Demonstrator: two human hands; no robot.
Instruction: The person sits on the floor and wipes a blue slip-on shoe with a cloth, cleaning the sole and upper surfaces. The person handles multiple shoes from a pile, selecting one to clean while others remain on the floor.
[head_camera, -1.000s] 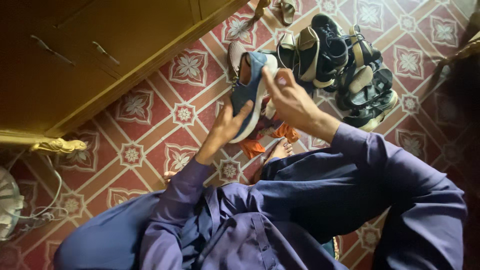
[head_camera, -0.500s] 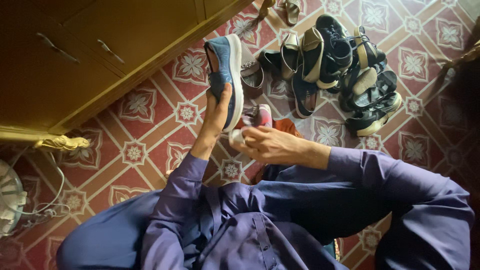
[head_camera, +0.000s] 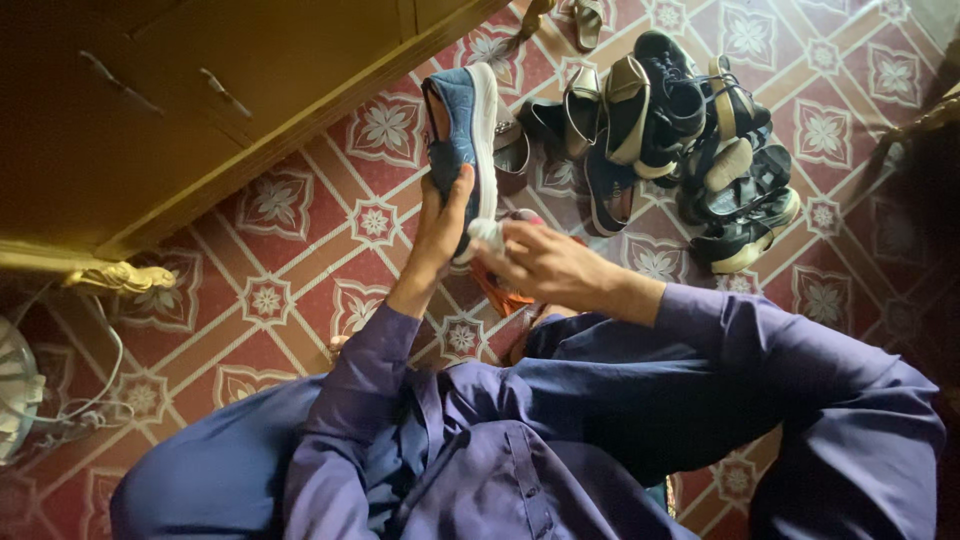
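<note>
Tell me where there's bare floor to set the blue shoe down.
Bare tiled floor lies left of the left hand holding the blue shoe, bordered by the wooden cabinet. Another bare patch sits right of the shoe pile. It is crowded around that pile and under the right hand, holding a white cloth.

— What's under my feed? Floor first.
— I log a red tiled floor with cream diagonal bands and flower medallions (head_camera: 270, 200).
— Furniture?
— A yellow-brown wooden cabinet with slim bar handles (head_camera: 200, 80) fills upper left; I note a gilded carved foot (head_camera: 115, 277) below it. Dim, warm light.
</note>
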